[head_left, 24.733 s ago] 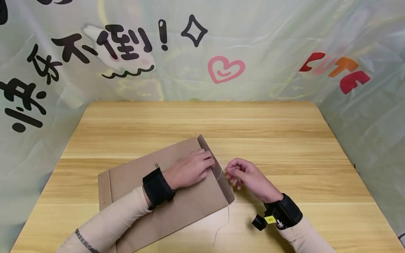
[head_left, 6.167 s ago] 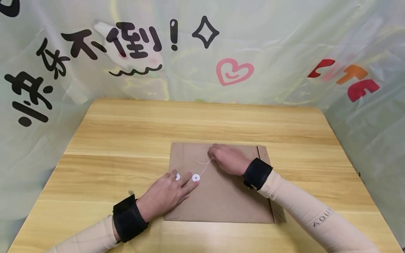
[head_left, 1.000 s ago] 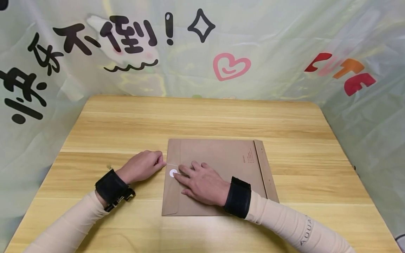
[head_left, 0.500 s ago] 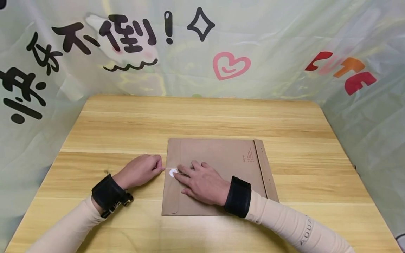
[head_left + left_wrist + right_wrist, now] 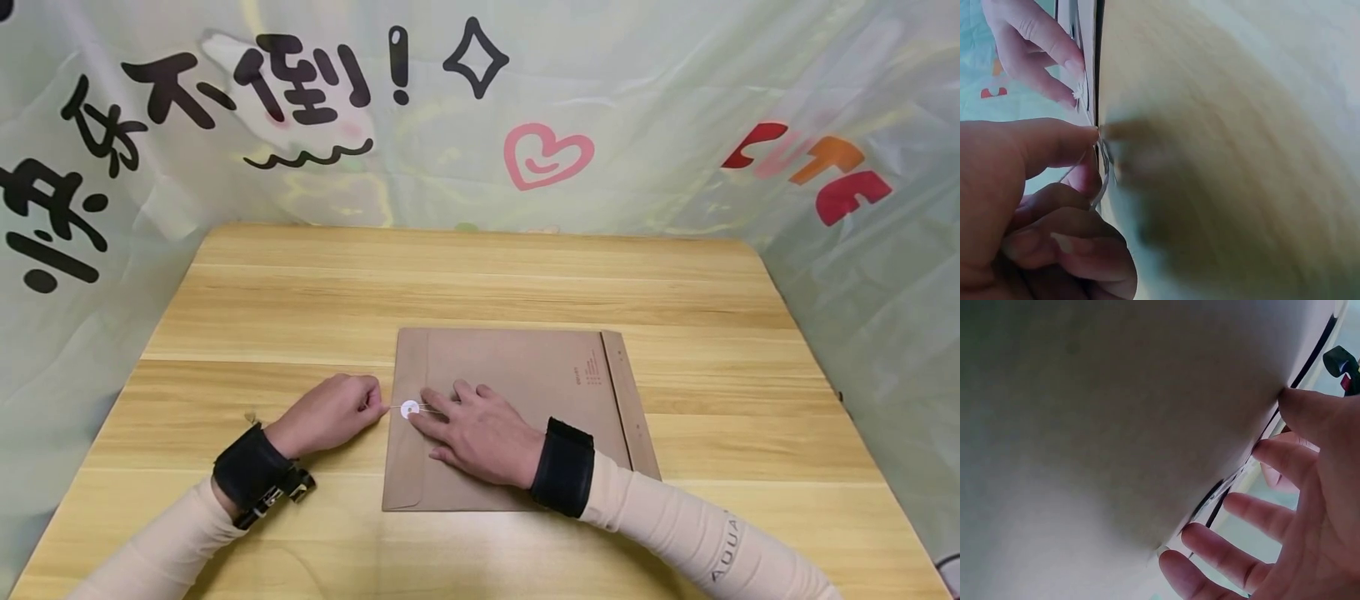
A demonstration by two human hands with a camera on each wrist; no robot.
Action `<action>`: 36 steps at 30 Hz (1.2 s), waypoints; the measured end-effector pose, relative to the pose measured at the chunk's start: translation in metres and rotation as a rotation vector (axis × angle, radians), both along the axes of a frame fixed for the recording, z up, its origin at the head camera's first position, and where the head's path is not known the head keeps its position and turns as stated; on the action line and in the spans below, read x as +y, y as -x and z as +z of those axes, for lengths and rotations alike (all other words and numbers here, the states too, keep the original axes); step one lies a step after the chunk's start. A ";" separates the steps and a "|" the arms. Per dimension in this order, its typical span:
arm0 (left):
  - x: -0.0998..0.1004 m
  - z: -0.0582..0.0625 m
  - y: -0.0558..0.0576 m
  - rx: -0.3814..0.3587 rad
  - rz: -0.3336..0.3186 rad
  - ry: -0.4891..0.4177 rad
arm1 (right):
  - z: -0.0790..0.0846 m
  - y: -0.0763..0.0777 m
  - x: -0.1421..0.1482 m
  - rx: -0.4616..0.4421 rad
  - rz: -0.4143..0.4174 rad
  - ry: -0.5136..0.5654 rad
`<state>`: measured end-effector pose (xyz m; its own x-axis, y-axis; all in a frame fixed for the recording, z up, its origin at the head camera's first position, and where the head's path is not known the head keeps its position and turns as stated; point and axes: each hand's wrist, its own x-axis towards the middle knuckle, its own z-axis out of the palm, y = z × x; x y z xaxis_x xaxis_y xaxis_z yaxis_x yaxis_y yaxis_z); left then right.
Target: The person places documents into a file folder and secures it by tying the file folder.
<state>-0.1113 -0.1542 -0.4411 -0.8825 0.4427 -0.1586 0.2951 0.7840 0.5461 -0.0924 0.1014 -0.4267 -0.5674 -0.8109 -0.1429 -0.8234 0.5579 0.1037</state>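
Note:
A brown paper document envelope [image 5: 517,358] lies flat on the table. Near its left edge, on the flap, sits a white button disc [image 5: 409,409]. A thin pale string [image 5: 395,407] runs taut from the disc past the envelope's left edge. My left hand [image 5: 330,412] pinches the string between thumb and index finger, its other fingers curled, as the left wrist view also shows. My right hand [image 5: 483,437] rests on the envelope with fingers spread, its fingertips touching the paper beside the disc. Strands of string pass under these fingers. Part of the envelope is hidden by my right forearm.
The wooden table [image 5: 480,283] extends around the envelope on all sides. Behind and beside it hangs a pale printed cloth [image 5: 637,108]. A black strap with a small camera [image 5: 296,483] is on the left wrist, and another black strap [image 5: 564,467] on the right.
Over the last second my left hand has drawn the string toward me, down to the disc's level. My right hand stays put. Six seconds ago my right hand held the string and my left pressed down.

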 end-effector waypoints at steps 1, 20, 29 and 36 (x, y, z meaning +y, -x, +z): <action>0.000 0.000 0.000 -0.007 0.007 0.000 | 0.000 0.000 0.000 0.007 0.004 -0.008; 0.003 -0.002 0.003 -0.054 0.098 -0.038 | 0.002 0.001 -0.004 -0.021 -0.009 -0.047; 0.007 0.006 -0.014 -0.051 0.041 -0.042 | 0.002 0.000 -0.004 -0.039 -0.026 -0.045; 0.017 0.009 -0.026 0.103 -0.035 0.017 | 0.002 0.000 -0.003 -0.045 -0.017 -0.037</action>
